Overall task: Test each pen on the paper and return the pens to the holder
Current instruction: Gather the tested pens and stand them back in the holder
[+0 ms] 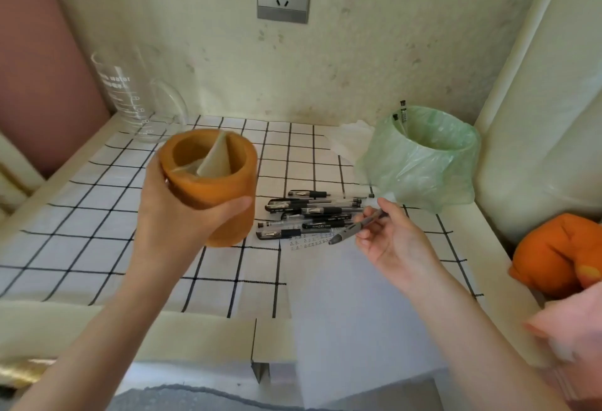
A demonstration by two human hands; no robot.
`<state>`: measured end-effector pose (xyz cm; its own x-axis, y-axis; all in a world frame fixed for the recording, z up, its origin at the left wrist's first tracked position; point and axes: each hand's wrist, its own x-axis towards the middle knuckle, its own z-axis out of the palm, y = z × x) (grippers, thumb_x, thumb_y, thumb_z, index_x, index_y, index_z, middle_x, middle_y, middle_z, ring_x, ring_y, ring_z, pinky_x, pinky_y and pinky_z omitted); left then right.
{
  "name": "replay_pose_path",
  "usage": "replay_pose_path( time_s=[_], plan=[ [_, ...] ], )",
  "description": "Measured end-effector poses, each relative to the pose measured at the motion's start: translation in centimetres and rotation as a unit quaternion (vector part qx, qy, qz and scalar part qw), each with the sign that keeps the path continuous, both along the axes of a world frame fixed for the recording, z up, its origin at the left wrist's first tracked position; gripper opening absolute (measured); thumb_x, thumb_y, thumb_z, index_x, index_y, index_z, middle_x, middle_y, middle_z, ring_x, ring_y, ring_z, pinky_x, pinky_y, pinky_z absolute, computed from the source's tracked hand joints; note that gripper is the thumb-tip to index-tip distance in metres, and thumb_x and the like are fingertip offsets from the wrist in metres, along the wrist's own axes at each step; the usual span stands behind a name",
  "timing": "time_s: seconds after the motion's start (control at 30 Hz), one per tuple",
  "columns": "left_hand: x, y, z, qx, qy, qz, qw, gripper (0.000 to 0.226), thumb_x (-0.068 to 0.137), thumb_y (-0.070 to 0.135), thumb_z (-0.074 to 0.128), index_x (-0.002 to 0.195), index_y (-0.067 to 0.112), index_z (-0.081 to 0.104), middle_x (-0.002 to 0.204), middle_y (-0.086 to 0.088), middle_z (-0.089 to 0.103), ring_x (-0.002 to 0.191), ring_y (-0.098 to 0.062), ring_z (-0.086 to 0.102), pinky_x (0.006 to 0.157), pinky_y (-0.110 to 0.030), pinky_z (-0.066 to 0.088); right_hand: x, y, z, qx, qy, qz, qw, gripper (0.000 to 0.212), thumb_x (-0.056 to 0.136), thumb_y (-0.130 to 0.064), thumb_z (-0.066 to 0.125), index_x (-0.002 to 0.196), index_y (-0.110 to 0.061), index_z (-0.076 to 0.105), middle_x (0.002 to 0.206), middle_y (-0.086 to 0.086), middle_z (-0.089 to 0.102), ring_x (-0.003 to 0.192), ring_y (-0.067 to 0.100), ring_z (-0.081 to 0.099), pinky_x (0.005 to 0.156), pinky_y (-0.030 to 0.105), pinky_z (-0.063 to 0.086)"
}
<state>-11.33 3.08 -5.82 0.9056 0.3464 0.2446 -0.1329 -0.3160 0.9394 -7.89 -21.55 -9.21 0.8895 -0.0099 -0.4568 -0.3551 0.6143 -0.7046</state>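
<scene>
The left hand (182, 215) is gripping the seemingly light, stiff holder (208, 182) around its wall, while the right hand (394, 241) is pinching a slim pen (355, 228) by its barrel.

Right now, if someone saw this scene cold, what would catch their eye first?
The orange-brown pen holder stands out first, held up over the checked table at centre-left by the left hand. Right of it, the right hand pinches one grey pen near the white paper, next to a pile of black pens lying on the table. A green-bagged bin sits at the back right.
</scene>
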Motion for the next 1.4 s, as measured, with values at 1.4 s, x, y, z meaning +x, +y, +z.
replay_pose_path(
  time_s=[1.4],
  plan=[
    [2.5,-11.2,-1.8,0.507,0.098,-0.206,0.831,0.078,0.089,0.017,0.055,0.148,0.01,0.004,0.155,-0.014,0.005,0.143,-0.028,-0.001,0.117,-0.039,0.004,-1.1,-1.1,1.5,-0.117,-0.044,0.007,0.992,0.031,0.097,-0.028,0.046,0.075,-0.008,0.054,0.064,0.005,0.051,0.035,0.009,0.043,0.034,0.015,0.033]
  ],
)
